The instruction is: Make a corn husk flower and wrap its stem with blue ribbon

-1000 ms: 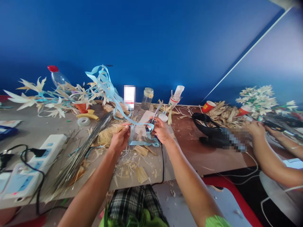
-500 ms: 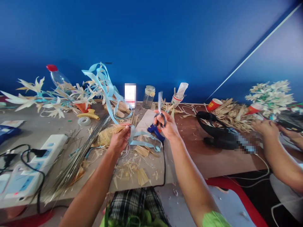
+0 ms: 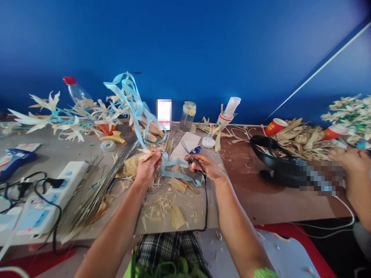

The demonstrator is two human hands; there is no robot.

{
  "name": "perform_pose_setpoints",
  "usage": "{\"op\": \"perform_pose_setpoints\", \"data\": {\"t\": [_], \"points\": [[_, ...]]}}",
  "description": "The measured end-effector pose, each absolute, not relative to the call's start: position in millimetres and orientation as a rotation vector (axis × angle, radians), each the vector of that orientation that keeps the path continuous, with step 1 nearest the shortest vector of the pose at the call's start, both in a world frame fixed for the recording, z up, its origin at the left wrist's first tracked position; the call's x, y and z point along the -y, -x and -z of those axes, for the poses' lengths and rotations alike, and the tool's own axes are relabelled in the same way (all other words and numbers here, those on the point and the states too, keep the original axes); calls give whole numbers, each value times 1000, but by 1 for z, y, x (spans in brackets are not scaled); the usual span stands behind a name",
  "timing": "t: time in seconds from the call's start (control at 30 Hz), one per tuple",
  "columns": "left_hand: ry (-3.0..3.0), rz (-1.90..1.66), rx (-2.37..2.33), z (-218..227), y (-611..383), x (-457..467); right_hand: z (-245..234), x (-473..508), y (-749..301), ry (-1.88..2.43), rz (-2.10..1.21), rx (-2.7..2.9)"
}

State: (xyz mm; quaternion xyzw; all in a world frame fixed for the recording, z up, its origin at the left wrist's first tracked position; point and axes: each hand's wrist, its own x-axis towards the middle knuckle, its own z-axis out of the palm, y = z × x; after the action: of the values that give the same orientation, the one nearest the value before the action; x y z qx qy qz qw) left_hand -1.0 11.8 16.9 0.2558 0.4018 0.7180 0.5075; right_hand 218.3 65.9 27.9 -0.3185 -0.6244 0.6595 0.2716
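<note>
In the middle of the table, my left hand [image 3: 150, 168] is closed, pinching a pale piece of dried corn husk [image 3: 145, 154]. Light-blue ribbon [image 3: 174, 163] passes close by its fingertips and loops across the tabletop; whether the fingers also hold it I cannot tell. To the right, my right hand [image 3: 204, 165] has its fingers round the handles of a pair of scissors [image 3: 184, 147], whose blades point up and to the left. Under the scissors lies a sheet of white paper [image 3: 185, 143]. A blue tool [image 3: 196, 150] is mostly covered by the right hand.
Thin wires [image 3: 108, 175] lie in a bundle left of my hands, beside a power strip [image 3: 62, 193]. Husk flowers [image 3: 72, 127], a clear jar [image 3: 188, 117] and a red cup [image 3: 276, 126] stand along the wall. A co-worker's hand [image 3: 352, 158] shows at right, near a black headset [image 3: 269, 158].
The scissors have tipped from upright to leaning left, as my right hand came down and turned. My left hand keeps the husk. The view has swung slightly left.
</note>
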Motion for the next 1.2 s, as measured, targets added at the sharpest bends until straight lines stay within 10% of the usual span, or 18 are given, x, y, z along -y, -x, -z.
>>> {"op": "perform_pose_setpoints", "data": {"t": [1.2], "points": [[-710, -1267, -1043, -14, -26, -2, -13, -61, -179, 803, -1744, 1145]]}}
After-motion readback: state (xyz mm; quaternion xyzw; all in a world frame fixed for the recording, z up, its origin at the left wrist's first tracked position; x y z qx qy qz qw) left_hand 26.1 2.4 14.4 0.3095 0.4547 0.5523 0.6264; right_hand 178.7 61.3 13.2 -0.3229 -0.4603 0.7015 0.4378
